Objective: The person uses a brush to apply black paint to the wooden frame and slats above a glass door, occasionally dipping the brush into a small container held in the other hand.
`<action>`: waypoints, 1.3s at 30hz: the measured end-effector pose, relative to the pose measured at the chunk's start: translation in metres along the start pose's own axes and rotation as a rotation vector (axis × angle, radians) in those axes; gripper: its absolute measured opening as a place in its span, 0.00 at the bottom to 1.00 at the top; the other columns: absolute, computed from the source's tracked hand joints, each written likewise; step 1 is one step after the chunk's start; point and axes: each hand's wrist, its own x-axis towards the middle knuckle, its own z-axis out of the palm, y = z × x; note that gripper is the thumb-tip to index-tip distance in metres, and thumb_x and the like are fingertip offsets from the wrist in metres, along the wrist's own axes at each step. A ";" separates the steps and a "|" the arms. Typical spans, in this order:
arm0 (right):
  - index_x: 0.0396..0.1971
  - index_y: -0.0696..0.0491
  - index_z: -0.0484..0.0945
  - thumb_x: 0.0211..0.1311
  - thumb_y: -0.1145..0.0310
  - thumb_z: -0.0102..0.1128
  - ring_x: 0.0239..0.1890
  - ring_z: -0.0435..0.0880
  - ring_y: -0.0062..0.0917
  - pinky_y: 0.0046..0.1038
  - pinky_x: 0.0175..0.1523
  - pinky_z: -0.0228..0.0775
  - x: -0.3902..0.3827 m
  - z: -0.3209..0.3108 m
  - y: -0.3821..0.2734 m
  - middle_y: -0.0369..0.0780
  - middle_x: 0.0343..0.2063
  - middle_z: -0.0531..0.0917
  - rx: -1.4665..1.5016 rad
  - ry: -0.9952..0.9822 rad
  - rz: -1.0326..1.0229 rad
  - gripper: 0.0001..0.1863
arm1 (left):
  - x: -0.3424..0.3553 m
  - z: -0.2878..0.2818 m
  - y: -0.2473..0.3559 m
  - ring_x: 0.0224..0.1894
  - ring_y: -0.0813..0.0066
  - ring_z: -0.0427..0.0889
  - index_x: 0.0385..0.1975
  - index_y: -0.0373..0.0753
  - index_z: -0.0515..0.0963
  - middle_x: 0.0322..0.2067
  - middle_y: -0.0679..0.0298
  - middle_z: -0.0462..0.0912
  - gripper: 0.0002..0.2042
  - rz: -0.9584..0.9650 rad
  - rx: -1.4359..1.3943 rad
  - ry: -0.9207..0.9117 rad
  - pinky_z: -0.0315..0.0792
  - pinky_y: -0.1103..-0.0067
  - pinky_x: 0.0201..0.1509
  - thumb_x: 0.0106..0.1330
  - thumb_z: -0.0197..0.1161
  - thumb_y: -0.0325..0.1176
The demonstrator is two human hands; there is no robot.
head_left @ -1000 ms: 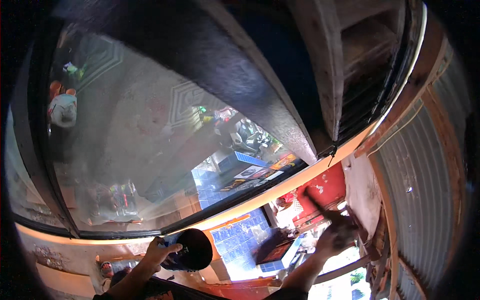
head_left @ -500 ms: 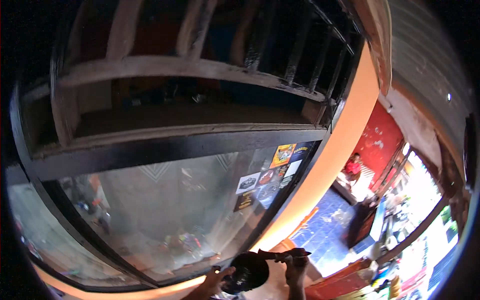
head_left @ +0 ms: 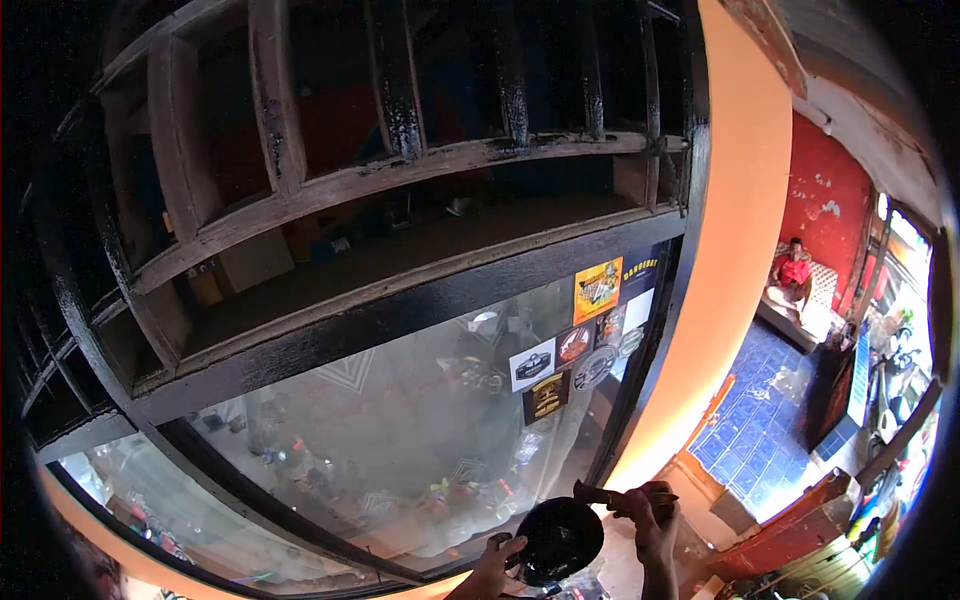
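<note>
1. Head view, as I watched from afar: the left hand (head_left: 492,568) gripped the side of a black round container (head_left: 560,543), thumb over its rim, fingers curled and partly hidden.
2. I saw the right hand (head_left: 652,512) closed around a brown brush-like tool (head_left: 597,494), its tip pointing toward the left hand.
3. That tip overlapped the container's upper rim, between the two hands; I could not tell whether they touched.
4. The container's dark mouth faced me, with small glints inside.
5. Above both hands stood a glass pane (head_left: 400,430), with stickers (head_left: 574,345) nearest the right hand's side.
6. Higher, beyond a black beam (head_left: 420,310), I made out worn wooden slats (head_left: 283,110).
7. Up and right of the right hand rose an orange wall (head_left: 738,200).
8. Farther right, past a blue tiled floor (head_left: 750,430), a person in red (head_left: 795,270) sat well apart from the hands.
</note>
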 end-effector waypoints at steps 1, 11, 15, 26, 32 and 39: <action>0.36 0.60 0.70 0.65 0.68 0.57 0.30 0.86 0.33 0.32 0.35 0.80 0.000 -0.001 0.002 0.47 0.28 0.83 0.005 -0.008 0.024 0.11 | 0.001 -0.004 -0.001 0.52 0.57 0.76 0.59 0.36 0.59 0.51 0.51 0.71 0.32 0.004 -0.046 -0.072 0.76 0.58 0.54 0.58 0.68 0.37; 0.39 0.61 0.70 0.58 0.72 0.60 0.37 0.85 0.41 0.40 0.41 0.81 -0.002 -0.019 0.019 0.51 0.33 0.82 0.197 -0.072 0.153 0.13 | 0.003 -0.016 -0.005 0.60 0.58 0.69 0.63 0.42 0.61 0.59 0.54 0.69 0.31 0.088 0.017 -0.101 0.68 0.51 0.56 0.61 0.62 0.43; 0.39 0.61 0.70 0.57 0.72 0.59 0.37 0.85 0.41 0.41 0.42 0.81 -0.002 -0.018 0.022 0.52 0.34 0.82 0.280 -0.168 0.183 0.13 | -0.011 -0.009 -0.001 0.60 0.57 0.69 0.63 0.42 0.60 0.59 0.55 0.68 0.32 0.114 0.037 -0.038 0.68 0.50 0.56 0.60 0.63 0.43; 0.36 0.61 0.72 0.57 0.76 0.55 0.33 0.85 0.38 0.38 0.37 0.82 0.005 0.008 0.007 0.47 0.31 0.80 0.250 -0.240 0.171 0.08 | -0.028 -0.014 0.000 0.60 0.57 0.68 0.63 0.41 0.57 0.59 0.55 0.66 0.35 0.150 -0.008 0.050 0.68 0.50 0.55 0.59 0.66 0.43; 0.36 0.62 0.73 0.57 0.80 0.57 0.32 0.86 0.36 0.33 0.35 0.80 0.004 0.020 0.008 0.47 0.30 0.82 -0.013 -0.288 0.147 0.07 | -0.034 -0.025 0.000 0.57 0.56 0.67 0.62 0.40 0.53 0.56 0.55 0.65 0.41 0.046 -0.034 0.116 0.68 0.54 0.55 0.53 0.72 0.43; 0.37 0.61 0.72 0.57 0.81 0.61 0.29 0.85 0.30 0.26 0.32 0.75 -0.003 0.031 0.006 0.45 0.29 0.83 -0.226 -0.414 0.109 0.08 | -0.029 -0.035 -0.009 0.41 0.56 0.78 0.62 0.37 0.48 0.46 0.47 0.71 0.45 0.181 -0.110 0.110 0.77 0.62 0.37 0.51 0.75 0.36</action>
